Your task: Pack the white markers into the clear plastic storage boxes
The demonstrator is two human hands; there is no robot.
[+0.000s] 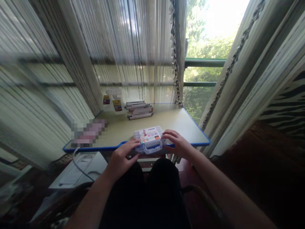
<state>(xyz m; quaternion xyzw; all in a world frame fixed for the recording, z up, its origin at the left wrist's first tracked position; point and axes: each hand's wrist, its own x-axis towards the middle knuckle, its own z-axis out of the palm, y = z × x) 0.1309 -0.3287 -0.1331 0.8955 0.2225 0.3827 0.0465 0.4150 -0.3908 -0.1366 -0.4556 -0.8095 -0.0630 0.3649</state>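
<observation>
A clear plastic case (149, 139) with a printed label on its lid and a blue latch at the front sits at the near edge of a small beige table (164, 122) with blue trim. My left hand (122, 157) grips the case's left side, fingers curled against it. My right hand (177, 143) rests on its right side, fingers bent over the lid edge. A row of markers (140, 110) lies at the back of the table, beside two packaged items (114, 101) leaning against the curtain.
Striped curtains (133, 54) hang behind and to both sides of the table. A window gap (202, 79) at the right shows green rails and trees. A blurred-out patch (87, 132) covers the table's left corner. A white device with a cable (81, 168) sits lower left.
</observation>
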